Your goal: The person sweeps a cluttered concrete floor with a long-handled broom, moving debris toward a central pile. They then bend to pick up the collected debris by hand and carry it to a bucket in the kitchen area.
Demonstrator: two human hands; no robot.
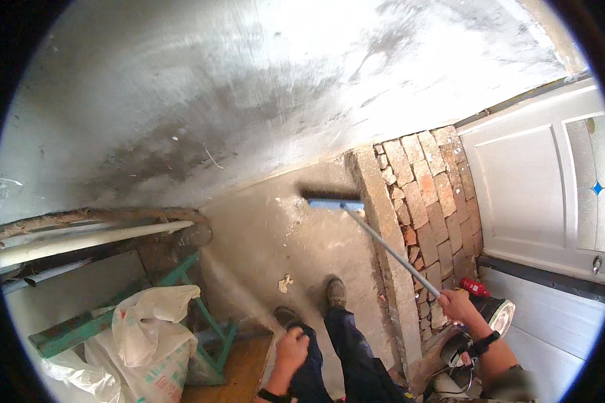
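My right hand grips the upper end of the grey pole of a push broom. The broom's blue head with dark bristles lies on the concrete floor, near the raised concrete edge beside the bricks. Pale dust and crumbs are on the floor just left of the head. My left hand is in front of my left leg, its fingers curled; no object shows in it. A small pale scrap lies on the floor ahead of my shoes.
Beyond a concrete kerb is brick paving with a white door behind it. A red bottle and a round metal drum are at right. Woven sacks, a green frame and poles crowd the left. A stained wall rises ahead.
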